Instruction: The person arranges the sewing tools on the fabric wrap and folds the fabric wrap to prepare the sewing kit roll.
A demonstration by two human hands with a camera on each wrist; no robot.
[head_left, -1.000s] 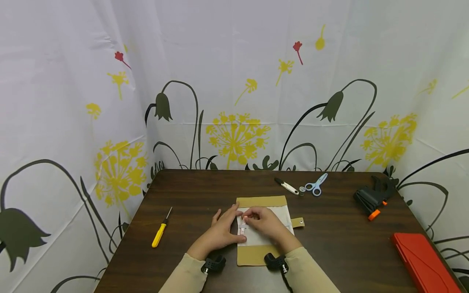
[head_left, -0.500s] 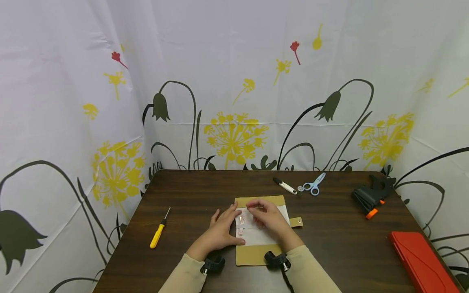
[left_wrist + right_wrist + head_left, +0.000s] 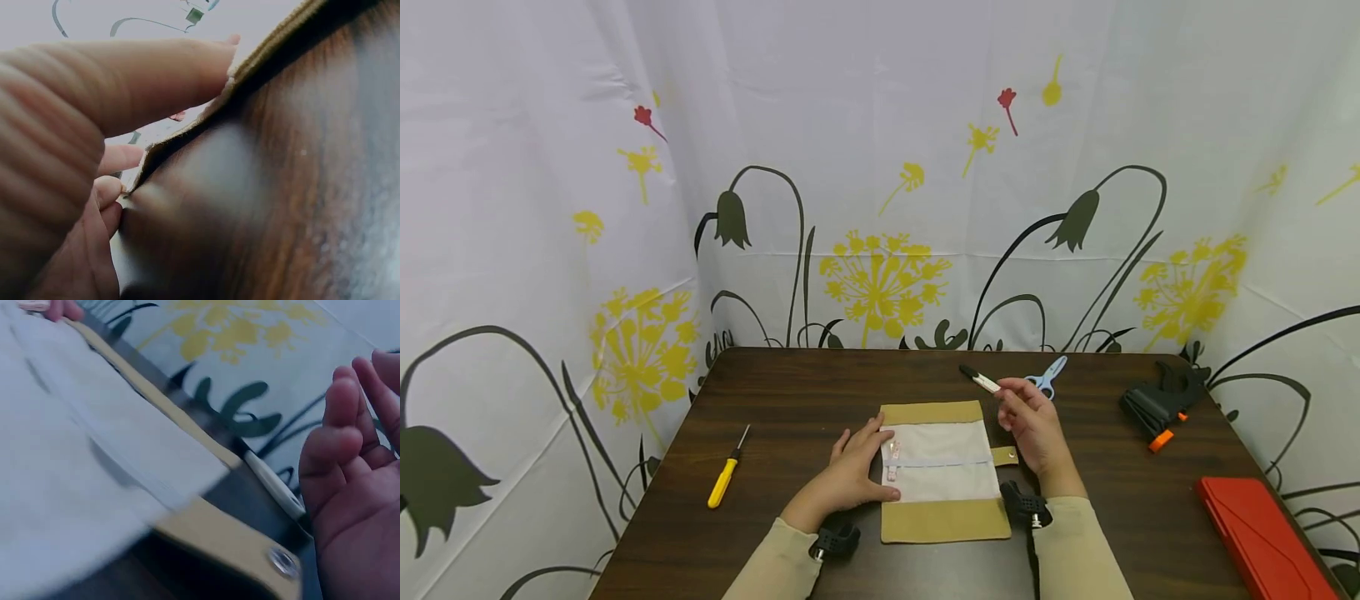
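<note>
An unfolded tan-and-white fabric case lies flat, with a pale band across its white middle. A small pinkish, partly clear item sits at the case's left side under that band. My left hand rests on the left edge, fingers spread; in the left wrist view the thumb presses the rim. Over the table right of the case is my right hand, fingers loosely bent, nothing visible in them. Its fingertips appear close to a white-handled tool with a black end; contact cannot be told.
Light-blue scissors lie behind the right hand. A yellow-handled screwdriver is on the left. To the right are a black clamp with orange tips and a red case. A snap tab sticks out from the fabric case.
My right hand has left the pinkish item, which stays under the band, and moved right and back toward the white-handled tool. It now covers the small round pieces there. My left hand stays put.
</note>
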